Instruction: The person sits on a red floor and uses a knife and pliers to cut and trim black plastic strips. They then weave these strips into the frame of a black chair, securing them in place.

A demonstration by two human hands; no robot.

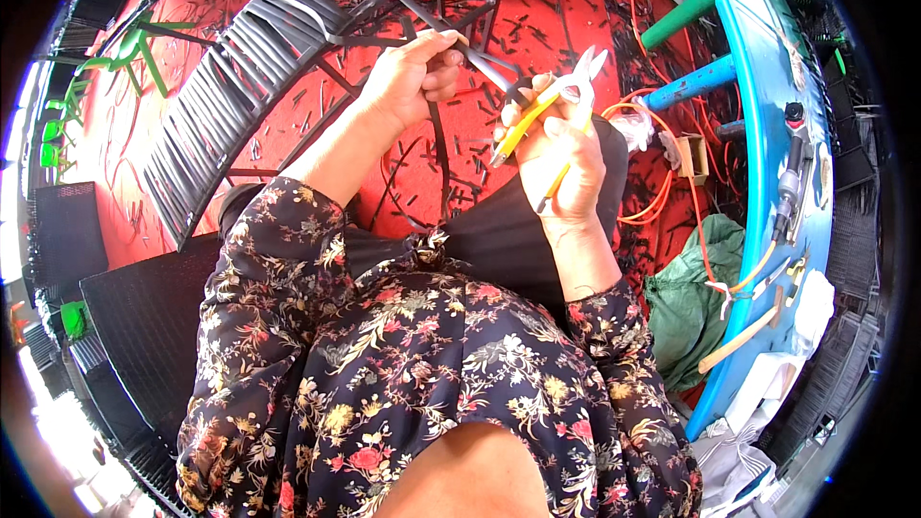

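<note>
My right hand (561,153) is closed around a pair of yellow-handled pruning shears (587,77), whose silver blades point away from me and stand slightly apart. Left of it, my left hand (422,77) pinches a flat dark strip (489,67) between thumb and forefinger. That strip runs across to the fingertips of my right hand, where it bends into a black loop. Whether the right fingers also grip it I cannot tell. Beyond and left of my hands leans a dark frame (336,34), partly wound with rows of grey-black flat strips (254,48).
Short black offcuts litter the red floor (566,0). A blue workbench (758,182) on the right bears a tool with a hose (791,168) and a wooden-handled hammer (743,341). Green cloth (696,302) and a small cardboard box (693,158) lie beside it. Black woven panels (144,326) stand left.
</note>
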